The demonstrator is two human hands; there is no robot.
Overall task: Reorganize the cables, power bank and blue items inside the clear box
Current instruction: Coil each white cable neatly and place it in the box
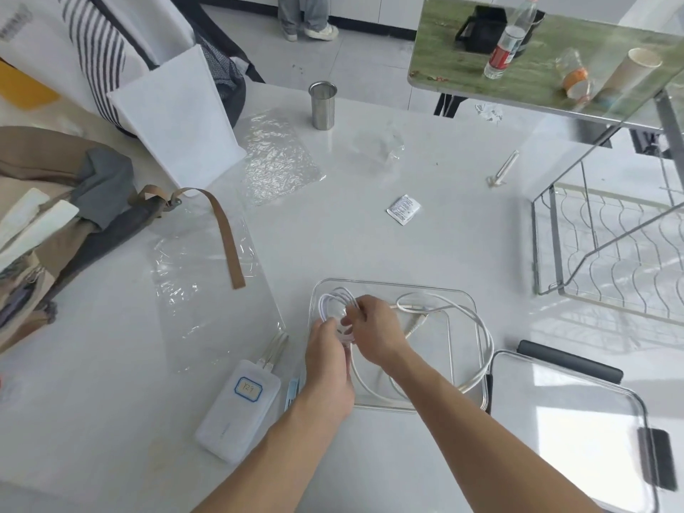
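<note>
A clear box sits open on the white table in front of me. Over its left side, my left hand and my right hand both grip a small coil of thin white cable. A thicker white cable loops loosely through the box and over its right rim. A white power bank with a blue-edged label lies on the table left of the box. A thin blue item lies between the power bank and my left forearm, partly hidden.
The box's clear lid with dark clips lies at the right front. A wire rack stands at the right. Plastic sheets, a brown bag, a white bag, a metal cup and a small sachet lie further back.
</note>
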